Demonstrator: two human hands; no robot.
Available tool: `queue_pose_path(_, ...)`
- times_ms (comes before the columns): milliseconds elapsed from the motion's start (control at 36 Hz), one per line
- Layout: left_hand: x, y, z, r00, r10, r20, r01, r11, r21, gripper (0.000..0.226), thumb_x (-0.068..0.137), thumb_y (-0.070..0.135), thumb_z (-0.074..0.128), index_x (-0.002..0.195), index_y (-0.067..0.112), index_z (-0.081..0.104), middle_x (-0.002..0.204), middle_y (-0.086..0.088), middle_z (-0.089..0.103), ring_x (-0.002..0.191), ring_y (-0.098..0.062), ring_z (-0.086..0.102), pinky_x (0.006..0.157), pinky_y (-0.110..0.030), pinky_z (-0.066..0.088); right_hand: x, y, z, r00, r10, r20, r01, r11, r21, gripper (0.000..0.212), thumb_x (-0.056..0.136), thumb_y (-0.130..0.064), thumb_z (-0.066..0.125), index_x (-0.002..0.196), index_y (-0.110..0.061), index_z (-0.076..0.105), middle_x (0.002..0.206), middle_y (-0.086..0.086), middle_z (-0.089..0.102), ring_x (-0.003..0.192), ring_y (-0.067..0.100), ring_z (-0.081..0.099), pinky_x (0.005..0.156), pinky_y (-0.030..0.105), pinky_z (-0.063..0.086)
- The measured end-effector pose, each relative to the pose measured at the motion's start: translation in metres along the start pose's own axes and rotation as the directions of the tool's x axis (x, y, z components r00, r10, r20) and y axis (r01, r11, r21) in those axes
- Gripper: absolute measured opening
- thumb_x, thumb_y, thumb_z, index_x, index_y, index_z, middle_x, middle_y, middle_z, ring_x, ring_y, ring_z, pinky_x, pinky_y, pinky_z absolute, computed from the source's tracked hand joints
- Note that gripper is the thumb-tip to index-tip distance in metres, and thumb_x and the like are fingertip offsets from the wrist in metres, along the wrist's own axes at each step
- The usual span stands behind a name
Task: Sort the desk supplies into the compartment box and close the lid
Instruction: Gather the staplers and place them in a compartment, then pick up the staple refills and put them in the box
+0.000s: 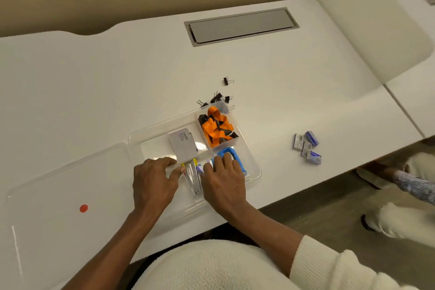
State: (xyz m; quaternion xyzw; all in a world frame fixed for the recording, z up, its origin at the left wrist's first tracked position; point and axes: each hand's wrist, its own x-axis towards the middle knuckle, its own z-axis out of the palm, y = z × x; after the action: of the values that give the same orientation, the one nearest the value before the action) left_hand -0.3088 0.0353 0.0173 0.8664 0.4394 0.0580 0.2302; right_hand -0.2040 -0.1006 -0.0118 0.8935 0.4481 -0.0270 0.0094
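Note:
A clear compartment box (141, 135) sits on the white desk, its clear lid (58, 183) lying flat open to the left with a red dot. An orange lanyard (216, 128) fills the far right compartment, a grey card pack (183, 146) lies in the far left one, and a blue stapler (229, 153) sits at the right. Clear pens (191, 178) with yellow and purple tips lie in the near compartment. My left hand (154, 182) rests on the pens' left side, fingers touching them. My right hand (223, 178) lies over the pens and stapler edge.
Black binder clips (217, 97) are scattered just beyond the box, with one more binder clip (227, 81) farther back. Several small staple boxes (307, 147) lie at the right. A grey cable hatch (240, 26) is set into the desk. Another person's sleeve (414, 186) shows at the far right.

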Motion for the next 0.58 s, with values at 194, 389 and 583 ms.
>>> queue_pose_path(194,0.006,0.015,-0.005,0.997,0.044,0.069,-0.058,0.972,0.229,0.030,0.084,0.039,0.085,0.104,0.017,0.081,0.087,-0.009,0.079,0.087,-0.030,0.070,0.090,-0.043,0.050,-0.007,0.005,-0.008,0.996,0.024,-0.087,-0.018,0.998,0.059,0.035,0.076,-0.041,0.086,0.095,-0.014,0.075,0.089,0.008,0.071,0.090,0.023,0.064,0.080,0.041,0.058)
queue_pose_path(389,0.004,0.055,-0.017,0.984,0.109,0.138,-0.157,0.899,0.409,0.033,0.077,0.029,0.090,0.098,0.007,0.077,0.086,-0.013,0.077,0.080,-0.033,0.070,0.075,-0.042,0.048,-0.015,0.089,-0.041,0.955,0.249,-0.161,-0.164,0.896,0.412,0.030,0.090,-0.051,0.067,0.105,-0.025,0.071,0.105,-0.007,0.062,0.096,0.008,0.050,0.062,0.020,0.048)
queue_pose_path(583,0.021,0.135,0.011,0.910,0.373,0.183,-0.410,0.876,0.252,0.030,0.090,0.038,0.078,0.107,0.015,0.073,0.102,-0.004,0.074,0.097,-0.025,0.066,0.089,-0.042,0.049,-0.030,0.235,-0.043,0.877,0.481,-0.015,-0.444,0.822,0.356,0.077,0.074,-0.048,0.083,0.139,-0.034,0.044,0.138,-0.001,0.045,0.132,0.019,0.040,0.079,0.045,0.060)
